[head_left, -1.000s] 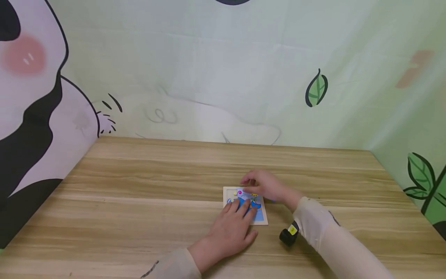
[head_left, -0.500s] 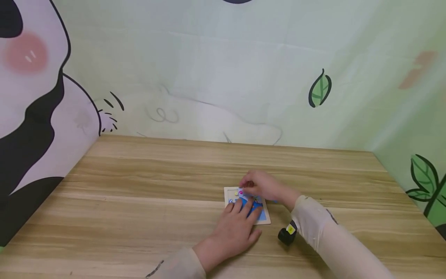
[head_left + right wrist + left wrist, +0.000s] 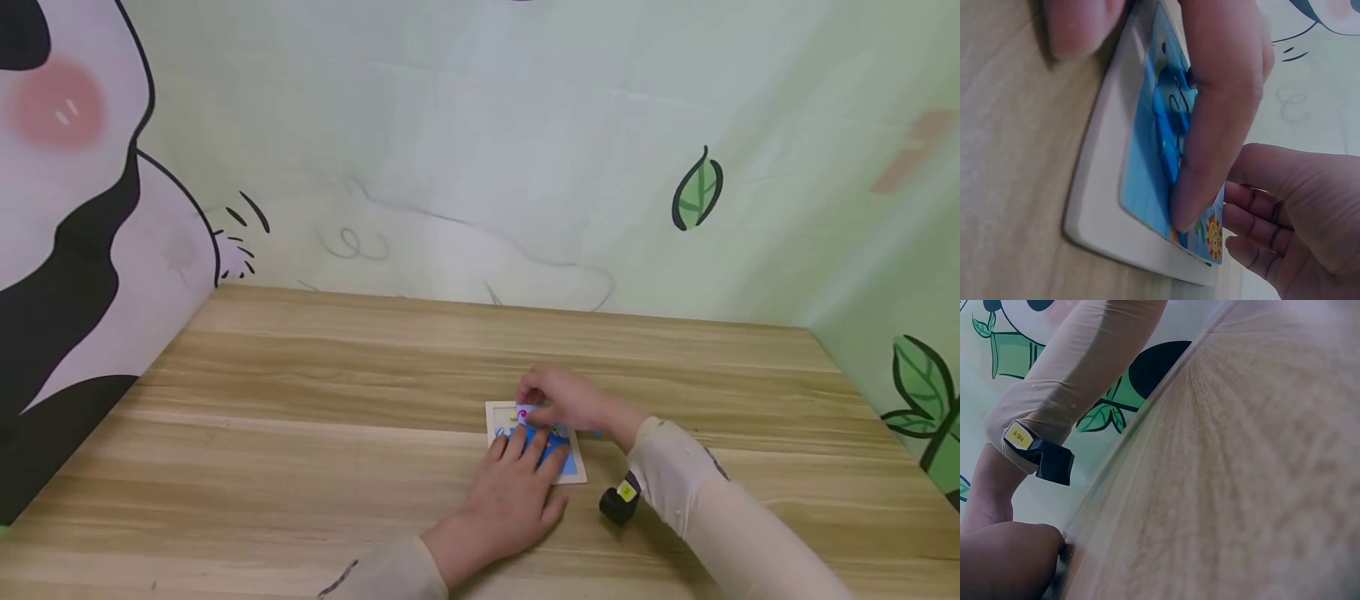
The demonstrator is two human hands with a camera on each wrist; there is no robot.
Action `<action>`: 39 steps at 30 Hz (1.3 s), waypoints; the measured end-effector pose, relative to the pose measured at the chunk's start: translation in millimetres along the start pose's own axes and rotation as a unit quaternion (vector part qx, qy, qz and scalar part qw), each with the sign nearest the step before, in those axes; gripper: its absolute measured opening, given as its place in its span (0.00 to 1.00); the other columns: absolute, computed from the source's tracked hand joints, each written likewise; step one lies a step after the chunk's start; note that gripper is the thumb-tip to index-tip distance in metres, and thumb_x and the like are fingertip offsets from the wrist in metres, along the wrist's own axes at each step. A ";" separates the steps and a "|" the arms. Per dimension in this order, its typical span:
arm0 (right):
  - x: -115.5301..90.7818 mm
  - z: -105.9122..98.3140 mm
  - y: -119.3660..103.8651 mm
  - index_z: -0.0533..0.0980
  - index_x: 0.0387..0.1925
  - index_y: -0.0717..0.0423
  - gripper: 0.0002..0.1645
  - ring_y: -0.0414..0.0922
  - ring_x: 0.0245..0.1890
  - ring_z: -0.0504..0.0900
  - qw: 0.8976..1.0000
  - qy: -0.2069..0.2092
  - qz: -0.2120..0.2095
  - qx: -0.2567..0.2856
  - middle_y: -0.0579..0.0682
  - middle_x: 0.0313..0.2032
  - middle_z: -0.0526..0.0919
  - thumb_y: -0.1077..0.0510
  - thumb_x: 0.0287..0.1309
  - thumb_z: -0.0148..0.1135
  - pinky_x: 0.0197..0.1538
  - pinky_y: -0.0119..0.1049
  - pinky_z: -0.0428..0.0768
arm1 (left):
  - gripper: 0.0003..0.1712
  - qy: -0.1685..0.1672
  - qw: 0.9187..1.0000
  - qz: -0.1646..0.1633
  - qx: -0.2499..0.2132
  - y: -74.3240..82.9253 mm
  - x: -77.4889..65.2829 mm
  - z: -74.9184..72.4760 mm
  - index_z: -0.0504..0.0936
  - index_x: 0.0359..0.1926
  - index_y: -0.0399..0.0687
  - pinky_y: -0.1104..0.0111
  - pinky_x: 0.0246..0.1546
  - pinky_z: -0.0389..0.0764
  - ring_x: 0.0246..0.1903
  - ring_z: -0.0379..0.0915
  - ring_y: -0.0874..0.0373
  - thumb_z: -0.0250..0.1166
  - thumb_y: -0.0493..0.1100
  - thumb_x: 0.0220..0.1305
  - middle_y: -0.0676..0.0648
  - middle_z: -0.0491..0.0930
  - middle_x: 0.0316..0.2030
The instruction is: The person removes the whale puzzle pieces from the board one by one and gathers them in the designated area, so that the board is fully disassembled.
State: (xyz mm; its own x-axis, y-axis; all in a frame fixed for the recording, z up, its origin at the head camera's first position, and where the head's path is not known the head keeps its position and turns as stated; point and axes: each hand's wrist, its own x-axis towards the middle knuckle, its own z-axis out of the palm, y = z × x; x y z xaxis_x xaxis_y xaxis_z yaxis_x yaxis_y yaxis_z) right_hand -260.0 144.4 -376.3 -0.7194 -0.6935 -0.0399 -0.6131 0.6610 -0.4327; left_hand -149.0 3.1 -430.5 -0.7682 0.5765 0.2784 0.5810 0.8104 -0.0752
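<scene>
A small jigsaw puzzle (image 3: 570, 469) with a blue picture lies in a pale wooden tray (image 3: 491, 409) on the table. My left hand (image 3: 512, 507) rests on it with fingers spread and nearly straight; in the right wrist view one of its fingers (image 3: 1216, 119) presses the blue pieces. At the tray's far edge, my right hand (image 3: 572, 402) has its thumb and curled fingers on a light puzzle piece (image 3: 522, 413) with a pink swirl. A sun (image 3: 1213, 236) shows near the right hand (image 3: 1313, 206) in the right wrist view. The left wrist view shows only the left hand's side (image 3: 1007, 559).
A blue bit (image 3: 597, 432) peeks out beside the right wrist on the wooden table (image 3: 300, 467). A black wrist camera (image 3: 618, 503) hangs under the right sleeve. A printed backdrop (image 3: 450, 150) with a panda and leaves stands behind and at the sides.
The right hand's thumb and fingers have drawn closer together over the swirl piece, and the sun there is now covered. The left fingers stay on the puzzle. The whole head view has shifted slightly.
</scene>
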 end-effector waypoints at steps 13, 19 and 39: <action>1.1 -0.6 0.1 0.77 0.36 0.56 0.06 0.40 0.37 0.76 1.000 -0.013 0.006 0.019 0.47 0.35 0.80 0.63 0.55 0.64 0.46 0.33 0.76 | 0.31 0.014 1.000 -0.009 -0.003 0.4 0.4 -0.4 0.68 0.64 0.57 0.56 0.60 0.67 0.63 0.63 0.48 0.53 0.62 0.63 0.48 0.71 0.62; -2.1 -0.9 -0.4 0.76 0.36 0.55 0.06 0.40 0.39 0.76 1.000 -0.004 -0.009 0.016 0.47 0.35 0.80 0.64 0.56 0.64 0.48 0.34 0.76 | 0.30 0.011 1.000 -0.009 -0.010 0.8 0.9 -1.7 0.68 0.63 0.57 0.56 0.60 0.67 0.64 0.62 0.48 0.52 0.62 0.63 0.48 0.70 0.63; -21.8 6.7 10.3 0.74 0.34 0.52 0.06 0.39 0.40 0.77 0.994 0.054 0.001 0.094 0.44 0.35 0.79 0.61 0.58 0.64 0.47 0.34 0.78 | 0.31 -0.025 0.999 -0.015 -0.027 2.6 2.0 -3.5 0.66 0.66 0.57 0.54 0.64 0.65 0.66 0.61 0.47 0.50 0.61 0.66 0.46 0.66 0.67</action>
State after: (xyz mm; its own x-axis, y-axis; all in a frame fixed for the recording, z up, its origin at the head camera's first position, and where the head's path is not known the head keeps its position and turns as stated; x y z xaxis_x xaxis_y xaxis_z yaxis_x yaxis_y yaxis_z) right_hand -248.4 164.4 -385.9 -0.7577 -0.6506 0.0507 -0.5464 0.5899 -0.5946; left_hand -148.0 6.0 -426.8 -0.7971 0.5577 0.2315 0.5700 0.8215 -0.0164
